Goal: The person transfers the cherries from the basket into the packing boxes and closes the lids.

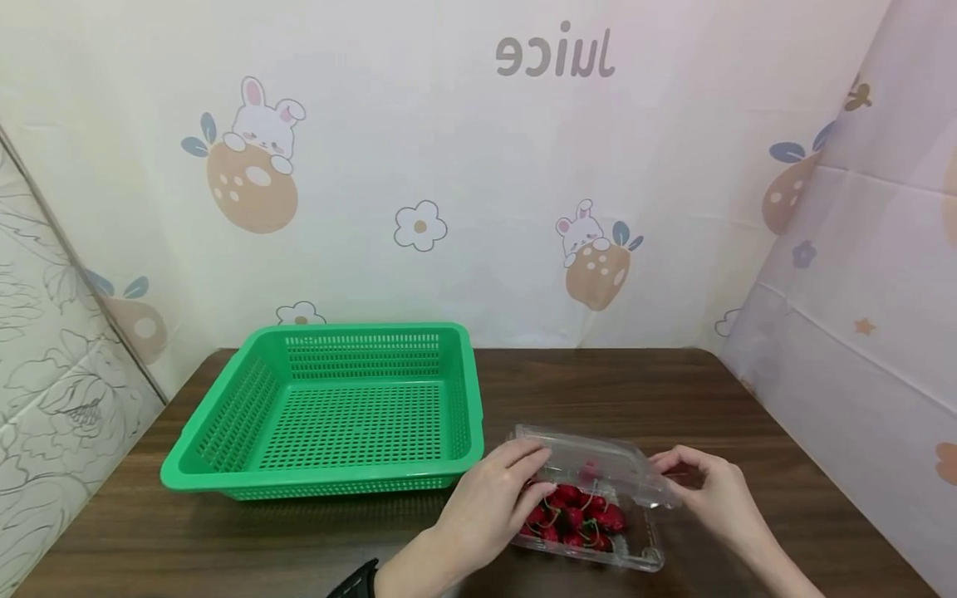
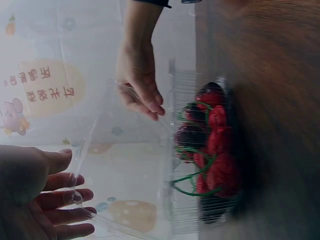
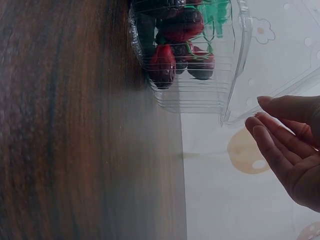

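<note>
A clear plastic clamshell box point(image 1: 635, 558) sits on the table at front right, its hinged lid point(image 1: 598, 453) tilted partly up. Inside lie several dark red cherries point(image 1: 571, 517) with thin green stems. My left hand point(image 1: 486, 502) holds the lid's left end, thumb on one side and fingers on the other; in the left wrist view the lid's edge runs between the left hand's thumb and fingers point(image 2: 67, 200). At the opposite end, my right hand point(image 1: 714, 494) pinches the lid's corner. The right wrist view shows the right thumb and fingertips point(image 3: 262, 132) close together at that edge.
Left of the box stands a large green perforated basket point(image 1: 478, 415), with nothing in it. The dark wooden table point(image 1: 598, 382) ends at a printed cloth backdrop point(image 1: 486, 166), and another cloth hangs along the right side.
</note>
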`<state>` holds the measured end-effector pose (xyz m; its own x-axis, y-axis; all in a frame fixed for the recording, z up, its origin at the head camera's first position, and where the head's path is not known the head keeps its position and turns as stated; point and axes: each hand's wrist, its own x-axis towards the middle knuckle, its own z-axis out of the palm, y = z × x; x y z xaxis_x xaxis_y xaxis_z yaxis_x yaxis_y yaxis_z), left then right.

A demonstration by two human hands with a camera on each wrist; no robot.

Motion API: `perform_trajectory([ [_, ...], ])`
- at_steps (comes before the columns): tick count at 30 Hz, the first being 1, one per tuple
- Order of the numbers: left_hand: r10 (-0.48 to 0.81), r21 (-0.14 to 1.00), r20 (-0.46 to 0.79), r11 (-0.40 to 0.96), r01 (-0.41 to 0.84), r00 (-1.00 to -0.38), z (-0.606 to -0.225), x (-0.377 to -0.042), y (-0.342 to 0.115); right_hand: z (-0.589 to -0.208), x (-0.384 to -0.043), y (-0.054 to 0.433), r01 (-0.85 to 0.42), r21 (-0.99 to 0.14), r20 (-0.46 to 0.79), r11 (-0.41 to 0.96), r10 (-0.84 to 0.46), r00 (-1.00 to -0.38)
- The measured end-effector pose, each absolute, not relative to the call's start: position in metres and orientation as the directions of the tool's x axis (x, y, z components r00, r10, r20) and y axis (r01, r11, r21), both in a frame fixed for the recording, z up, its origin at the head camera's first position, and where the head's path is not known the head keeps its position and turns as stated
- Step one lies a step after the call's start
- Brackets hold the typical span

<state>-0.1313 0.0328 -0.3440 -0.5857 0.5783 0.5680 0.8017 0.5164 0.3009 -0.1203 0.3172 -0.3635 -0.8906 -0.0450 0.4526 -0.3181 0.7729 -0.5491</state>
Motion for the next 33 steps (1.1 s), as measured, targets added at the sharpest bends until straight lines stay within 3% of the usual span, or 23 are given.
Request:
perform_trajectory([
  [9, 0.602, 0.301, 0.554, 0.499, 0.813, -0.575, -0.359, -0.127, 0.030, -0.363, -0.114, 0.315, -0.267, -0.535, 0.396, 0.802, -0.041, -0.917],
  [17, 0.629, 0.265, 0.550, 0.492, 0.829, -0.549, -0.368, -0.124, 0.031, -0.362, -0.093, 0.317, -0.158, -0.563, 0.338, 0.811, 0.052, -0.940],
  [20, 0.635, 0.248, 0.551, 0.495, 0.833, -0.542, -0.371, -0.123, 0.031, -0.361, -0.086, 0.320, -0.115, -0.672, 0.221, 0.732, 0.050, -0.974],
  [24, 0.636, 0.229, 0.559, 0.499, 0.836, -0.532, -0.374, -0.124, 0.031, -0.361, -0.080, 0.330, -0.003, -0.816, -0.028, 0.578, -0.045, -0.999],
  [29, 0.634, 0.225, 0.556, 0.508, 0.831, -0.538, -0.378, -0.124, 0.033, -0.363, -0.078, 0.341, 0.102, -0.909, -0.209, 0.405, -0.228, -0.951],
  [33, 0.637, 0.216, 0.549, 0.518, 0.828, -0.542, -0.380, -0.125, 0.035, -0.366, -0.079, 0.341, 0.209, -0.935, -0.294, 0.286, -0.298, -0.908],
])
